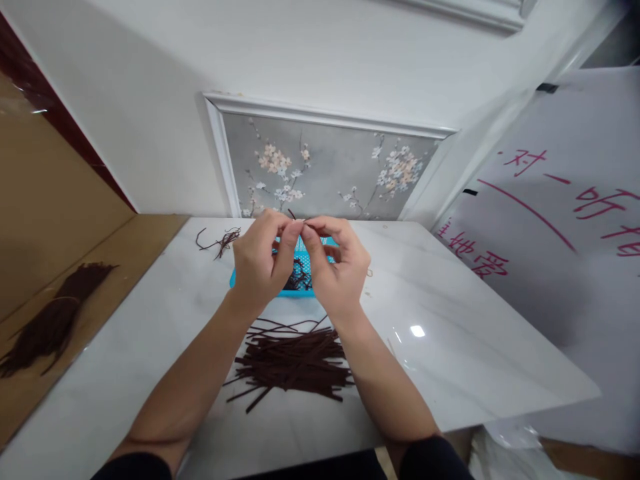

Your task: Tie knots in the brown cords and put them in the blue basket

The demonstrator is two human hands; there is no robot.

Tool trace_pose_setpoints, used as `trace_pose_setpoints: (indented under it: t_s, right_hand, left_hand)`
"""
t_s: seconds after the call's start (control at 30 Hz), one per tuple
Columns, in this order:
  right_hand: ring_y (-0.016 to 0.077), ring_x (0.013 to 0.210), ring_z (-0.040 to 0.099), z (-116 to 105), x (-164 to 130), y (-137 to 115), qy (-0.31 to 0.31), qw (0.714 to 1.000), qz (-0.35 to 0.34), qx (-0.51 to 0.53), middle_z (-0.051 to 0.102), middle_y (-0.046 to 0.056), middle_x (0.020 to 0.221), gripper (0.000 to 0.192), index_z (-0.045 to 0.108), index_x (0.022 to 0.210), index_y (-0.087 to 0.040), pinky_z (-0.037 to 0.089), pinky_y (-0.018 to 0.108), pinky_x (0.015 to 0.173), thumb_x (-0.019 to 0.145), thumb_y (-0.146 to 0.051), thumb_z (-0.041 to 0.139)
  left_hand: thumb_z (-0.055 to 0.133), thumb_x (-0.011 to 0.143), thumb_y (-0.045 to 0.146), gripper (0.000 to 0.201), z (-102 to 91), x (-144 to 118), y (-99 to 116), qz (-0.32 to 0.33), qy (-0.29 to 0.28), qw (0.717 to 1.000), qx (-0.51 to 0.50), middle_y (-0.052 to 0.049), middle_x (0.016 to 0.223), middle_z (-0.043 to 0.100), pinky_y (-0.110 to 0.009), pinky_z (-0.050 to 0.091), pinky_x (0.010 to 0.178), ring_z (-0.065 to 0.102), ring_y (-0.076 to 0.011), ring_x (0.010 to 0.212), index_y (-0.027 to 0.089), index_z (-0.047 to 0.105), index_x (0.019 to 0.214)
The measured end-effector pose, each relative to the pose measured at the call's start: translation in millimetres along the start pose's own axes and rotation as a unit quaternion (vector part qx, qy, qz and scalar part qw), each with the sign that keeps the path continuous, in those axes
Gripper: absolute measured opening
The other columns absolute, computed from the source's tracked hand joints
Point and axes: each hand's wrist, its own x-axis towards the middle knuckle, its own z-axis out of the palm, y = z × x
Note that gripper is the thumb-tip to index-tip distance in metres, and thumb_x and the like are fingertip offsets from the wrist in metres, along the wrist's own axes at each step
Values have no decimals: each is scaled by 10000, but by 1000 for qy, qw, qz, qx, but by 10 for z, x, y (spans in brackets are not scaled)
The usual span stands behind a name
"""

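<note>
My left hand and my right hand are raised together above the white marble table, fingertips meeting. Between them they pinch a thin dark brown cord, of which only a short end shows above the fingers. Behind the hands sits a blue plastic tray with dark cords inside, mostly hidden. On the table in front of me lies a pile of dark brown cord strips.
A small tangle of brown cord lies at the table's far left. A bundle of brown cords rests on the tan surface at left. A floral wall panel is behind, and a white sheet with pink writing stands right.
</note>
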Motion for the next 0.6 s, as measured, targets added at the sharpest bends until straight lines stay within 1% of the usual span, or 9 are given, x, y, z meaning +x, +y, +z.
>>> trace_pose_setpoints:
  t_s: [0.07,0.1,0.17,0.23,0.37,0.43,0.53,0.6]
  right_hand:
    - [116,777,657,18,-17,8,3,1000,1,7,707,10,886,101,670,955,-235,515,208,550,925,-312,612]
    - [120,772,654,33,-31,11,10,1000,1,6,704,10,878,102,672,948,-236,518,217,555,924,-318,614]
    - [126,762,650,72,-66,14,34,999,2,0,697,16,862,113,672,934,-235,519,231,559,928,-328,608]
    - [128,752,646,110,-100,7,46,999,11,0,691,24,857,132,668,927,-229,511,234,548,936,-338,594]
    - [124,747,646,129,-110,-9,13,1000,25,1,689,24,865,149,660,945,-230,505,230,546,939,-358,585]
    - [126,752,641,109,-87,-3,19,999,31,0,689,24,873,140,661,943,-234,511,240,568,935,-354,591]
    - [130,757,629,90,-57,12,48,997,53,21,682,27,875,125,653,921,-234,507,248,574,926,-346,598]
    - [128,739,625,99,-51,15,34,996,69,50,676,24,866,122,646,919,-232,499,245,559,919,-346,602]
  left_hand:
    - [514,975,306,233,13,-5,-9,3,21,999,32,5,682,560,-220,439,568,543,-91,600,190,555,777]
    - [502,982,306,241,21,-8,-11,-7,36,999,37,8,669,553,-230,429,576,539,-92,594,192,550,775]
    - [477,996,315,268,39,-14,-6,-41,64,997,22,15,647,539,-242,417,590,536,-96,589,196,535,763]
    - [460,1004,333,308,58,-21,6,-69,78,994,-12,23,619,516,-246,407,585,519,-97,574,198,513,732]
    - [482,992,381,363,90,-35,17,-74,74,993,-48,27,588,493,-244,387,553,482,-96,550,199,491,678]
    - [476,991,414,375,110,-43,20,-83,74,991,-68,26,579,502,-246,404,558,500,-99,546,202,493,681]
    - [461,992,452,371,142,-56,37,-115,87,984,-106,32,563,511,-246,425,548,515,-98,515,210,505,714]
    - [483,979,470,373,157,-61,46,-114,92,983,-111,30,567,513,-242,421,531,506,-96,508,211,507,712]
